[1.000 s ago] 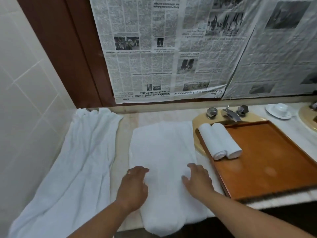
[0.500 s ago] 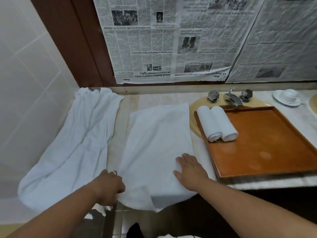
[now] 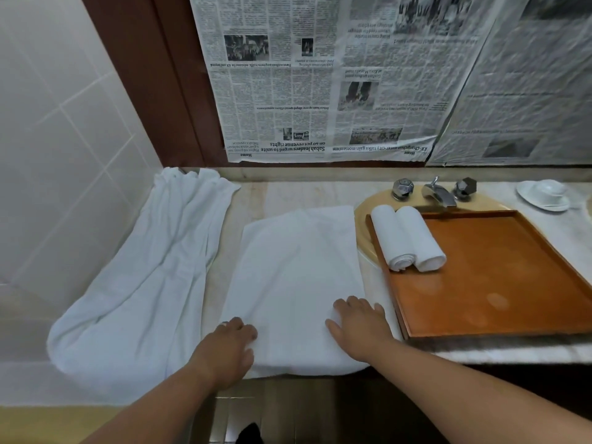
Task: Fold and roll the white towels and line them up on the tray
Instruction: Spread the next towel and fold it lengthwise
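Observation:
A white towel point(image 3: 298, 277) lies folded lengthwise on the counter in front of me, its near end folded up at the counter's edge. My left hand point(image 3: 229, 344) presses on the towel's near left corner, fingers curled over the fold. My right hand point(image 3: 358, 325) lies flat on its near right corner. Two rolled white towels point(image 3: 405, 235) lie side by side at the far left of the brown wooden tray point(image 3: 499, 283). A loose pile of white towels point(image 3: 141, 283) is spread along the left wall.
The tray rests over a yellow sink with a chrome tap point(image 3: 439, 192) behind it. A white cup and saucer point(image 3: 544, 193) stand at the far right. Newspaper point(image 3: 320, 78) covers the wall behind. Tiles close off the left side.
The towel's hanging near end has been folded up onto the counter. My left hand came up from below the edge onto the towel; my right hand stayed on the right corner.

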